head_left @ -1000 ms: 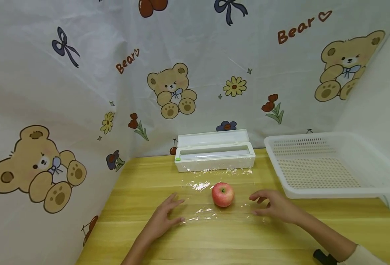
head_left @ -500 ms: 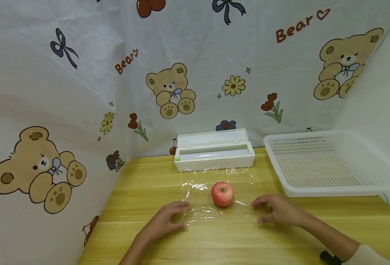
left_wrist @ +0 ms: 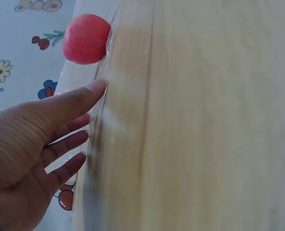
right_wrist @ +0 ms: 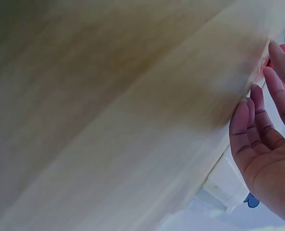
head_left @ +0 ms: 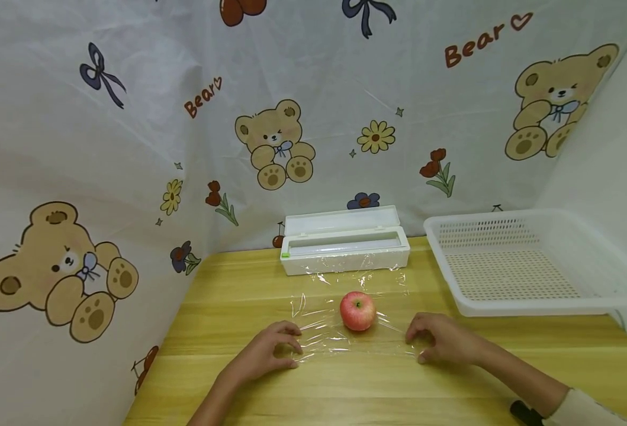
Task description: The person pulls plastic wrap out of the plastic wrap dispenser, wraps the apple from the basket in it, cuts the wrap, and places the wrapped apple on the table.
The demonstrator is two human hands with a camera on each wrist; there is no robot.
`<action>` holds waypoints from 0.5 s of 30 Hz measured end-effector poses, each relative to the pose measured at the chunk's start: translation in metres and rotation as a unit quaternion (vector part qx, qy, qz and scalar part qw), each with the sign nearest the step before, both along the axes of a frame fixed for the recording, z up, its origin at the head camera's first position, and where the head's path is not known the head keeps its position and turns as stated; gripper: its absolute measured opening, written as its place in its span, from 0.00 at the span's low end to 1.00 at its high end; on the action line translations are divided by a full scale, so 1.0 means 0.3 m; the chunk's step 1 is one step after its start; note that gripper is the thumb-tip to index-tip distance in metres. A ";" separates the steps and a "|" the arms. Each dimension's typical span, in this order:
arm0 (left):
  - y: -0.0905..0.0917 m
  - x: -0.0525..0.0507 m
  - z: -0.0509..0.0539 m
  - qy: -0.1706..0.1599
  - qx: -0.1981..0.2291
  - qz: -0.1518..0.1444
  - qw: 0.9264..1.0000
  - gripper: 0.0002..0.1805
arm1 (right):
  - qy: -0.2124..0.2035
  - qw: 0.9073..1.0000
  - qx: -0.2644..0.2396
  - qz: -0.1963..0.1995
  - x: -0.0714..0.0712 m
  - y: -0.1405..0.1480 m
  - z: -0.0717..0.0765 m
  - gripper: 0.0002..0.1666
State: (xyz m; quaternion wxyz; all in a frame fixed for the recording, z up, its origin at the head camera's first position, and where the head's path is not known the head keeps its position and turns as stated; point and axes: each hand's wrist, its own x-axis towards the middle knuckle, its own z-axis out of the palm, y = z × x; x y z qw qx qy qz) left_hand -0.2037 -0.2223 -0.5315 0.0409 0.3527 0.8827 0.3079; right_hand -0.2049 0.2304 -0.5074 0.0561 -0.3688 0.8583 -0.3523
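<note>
A red apple [head_left: 358, 312] sits upright on a sheet of clear plastic wrap [head_left: 334, 344] spread over the wooden table. Creases in the wrap run from the apple toward both hands. My left hand [head_left: 265, 352] is at the sheet's near left edge, its fingertips touching the film and its thumb spread apart. In the left wrist view, the fingers of that hand [left_wrist: 68, 144] look loosely bent. At the near right edge, my right hand [head_left: 446, 340] touches the wrap with bent fingers, thumb apart from the index finger. The right wrist view shows its fingertips [right_wrist: 240, 108] down at the table surface.
Behind the apple stands a white wrap dispenser box [head_left: 345, 261] with its lid raised, a roll inside; the film reaches its front. A white perforated basket [head_left: 537, 309] stands at the right. A bear-printed cloth [head_left: 324, 71] hangs behind the table.
Both hands have come down nearer the table's front and onto the wrap's near corners, the right fingers bending more. The film around the apple has tightened into creases. The apple has stayed put.
</note>
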 end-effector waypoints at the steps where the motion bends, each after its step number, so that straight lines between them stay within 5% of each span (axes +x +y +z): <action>1: 0.001 -0.001 0.000 -0.001 0.000 0.000 1.000 0.11 | -0.001 1.000 0.001 0.000 -0.001 -0.002 -0.001 0.19; 15: -0.001 -0.010 -0.004 -0.022 0.015 0.007 1.000 0.03 | -0.014 1.000 0.008 -0.018 -0.009 -0.016 -0.015 0.12</action>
